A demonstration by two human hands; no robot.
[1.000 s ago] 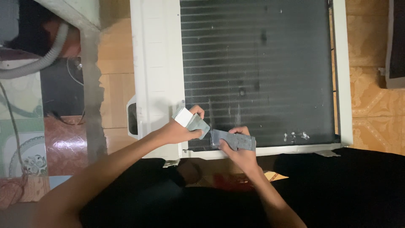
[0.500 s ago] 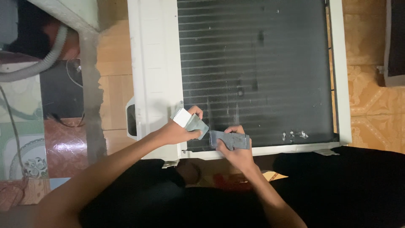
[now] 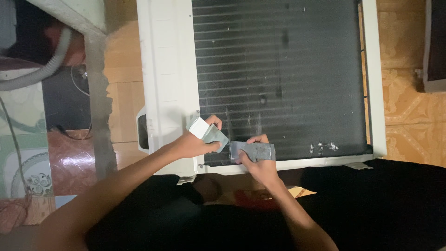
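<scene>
A white air-conditioner unit (image 3: 165, 69) lies flat below me, its dark finned coil (image 3: 278, 74) facing up. My left hand (image 3: 197, 142) grips a small grey-and-white block (image 3: 206, 131) at the coil's lower left corner. Beside it, my right hand (image 3: 258, 162) holds a flat grey pad (image 3: 253, 150) against the bottom edge of the fins. The two pieces sit close together, a small gap between them. Pale marks (image 3: 323, 147) show on the fins to the right.
A grey corrugated hose (image 3: 42, 74) and a concrete post (image 3: 95, 83) stand at the left over patterned tiles (image 3: 23, 172). Orange floor tiles (image 3: 409, 102) lie to the right, with a dark object (image 3: 434, 46) at the right edge. Dark cloth (image 3: 371, 204) covers the foreground.
Both hands stay at the coil's lower left corner. The grey pad under my right hand has shifted slightly, and the view has drifted a little.
</scene>
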